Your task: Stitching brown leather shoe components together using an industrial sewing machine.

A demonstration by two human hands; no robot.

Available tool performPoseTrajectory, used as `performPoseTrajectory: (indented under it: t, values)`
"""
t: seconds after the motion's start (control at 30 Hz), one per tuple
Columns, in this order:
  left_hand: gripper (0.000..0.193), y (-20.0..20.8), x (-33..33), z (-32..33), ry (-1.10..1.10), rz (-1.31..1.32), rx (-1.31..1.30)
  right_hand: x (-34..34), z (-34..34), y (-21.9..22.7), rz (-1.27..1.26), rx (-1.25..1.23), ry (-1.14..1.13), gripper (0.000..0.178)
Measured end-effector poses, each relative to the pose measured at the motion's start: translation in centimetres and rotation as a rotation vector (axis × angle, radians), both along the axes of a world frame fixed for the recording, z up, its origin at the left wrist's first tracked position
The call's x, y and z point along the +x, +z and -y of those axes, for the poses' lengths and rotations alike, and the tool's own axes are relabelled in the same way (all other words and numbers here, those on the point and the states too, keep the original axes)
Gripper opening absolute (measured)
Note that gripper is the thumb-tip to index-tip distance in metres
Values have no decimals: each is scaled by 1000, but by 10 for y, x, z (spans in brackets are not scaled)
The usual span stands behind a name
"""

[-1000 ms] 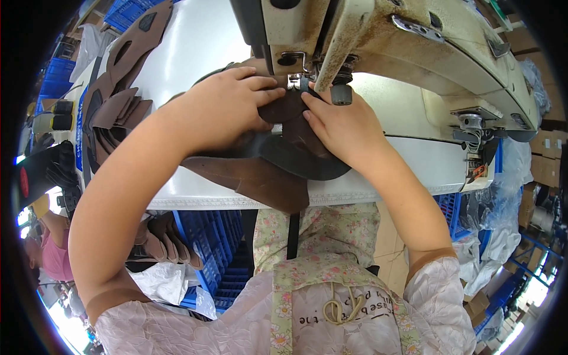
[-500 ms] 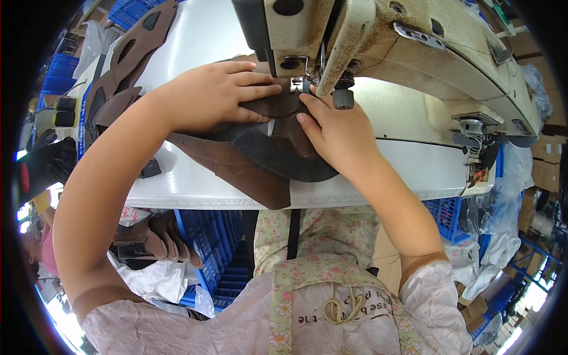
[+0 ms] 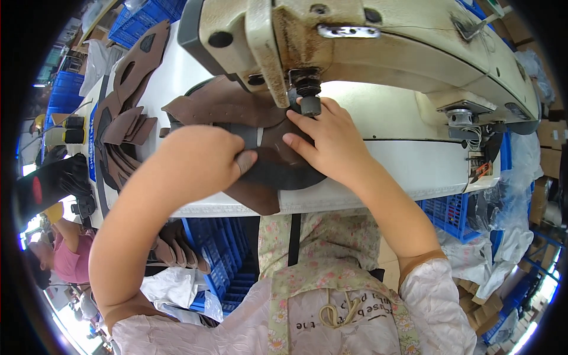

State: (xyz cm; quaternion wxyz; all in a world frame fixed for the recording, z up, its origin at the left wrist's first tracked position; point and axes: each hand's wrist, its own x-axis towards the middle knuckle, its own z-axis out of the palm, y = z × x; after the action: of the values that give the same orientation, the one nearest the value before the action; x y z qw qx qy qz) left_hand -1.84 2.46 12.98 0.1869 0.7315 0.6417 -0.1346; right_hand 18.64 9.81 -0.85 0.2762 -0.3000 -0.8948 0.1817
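Blue crates (image 3: 204, 251) were seen below the white desk (image 3: 402, 168). On this desk, the brown leather piece (image 3: 231, 106) was placed partly beneath the sewing machine (image 3: 378, 56). For good handling, it was judged that the layers should be smoothed flat and the fingertips guided carefully. Leather was pressed from above by the right hand (image 3: 328, 133), its thumb and forefinger spread. The left hand (image 3: 204, 155) was bent over the leather; whether anything was gripped could not be told, its fingers being hidden.
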Motion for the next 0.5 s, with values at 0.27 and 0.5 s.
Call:
performPoseTrajectory:
  t: [0.27,0.5]
  values:
    - [33,-43,50,0,-138,-259,136,43,-20,4,49,-363,315,58]
    - [54,-53,50,-10,-67,-30,7,59,-24,8,161,-174,490,71]
